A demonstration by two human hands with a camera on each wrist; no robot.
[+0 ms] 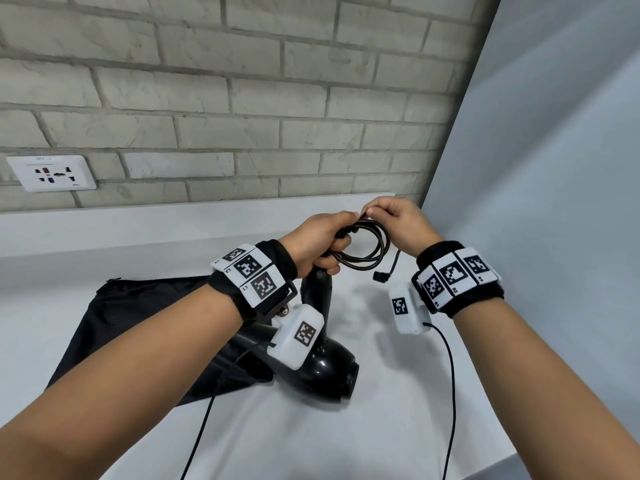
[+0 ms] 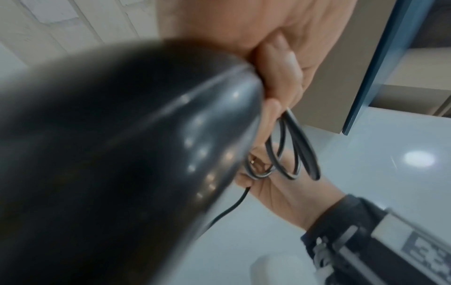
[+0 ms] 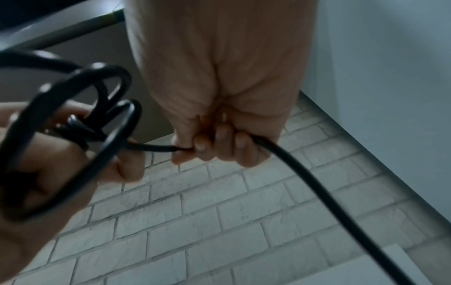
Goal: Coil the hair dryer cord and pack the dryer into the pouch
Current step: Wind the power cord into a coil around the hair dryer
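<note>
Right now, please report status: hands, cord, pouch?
Left hand grips coiled cord and dryer handle. Right hand pinches cord. Plug dangling. Pouch flat.

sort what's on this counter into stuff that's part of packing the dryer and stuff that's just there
Part of the job:
- glossy black plastic hair dryer
- its black rubber cord, coiled, held by both hands: left hand, right hand
- black fabric pouch

Just there:
- white wall socket plate
- grey brick wall

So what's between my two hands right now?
Only the black cord: a short taut stretch runs from the coils held in your left hand to the right hand pinching it, clearest in the right wrist view.
</note>
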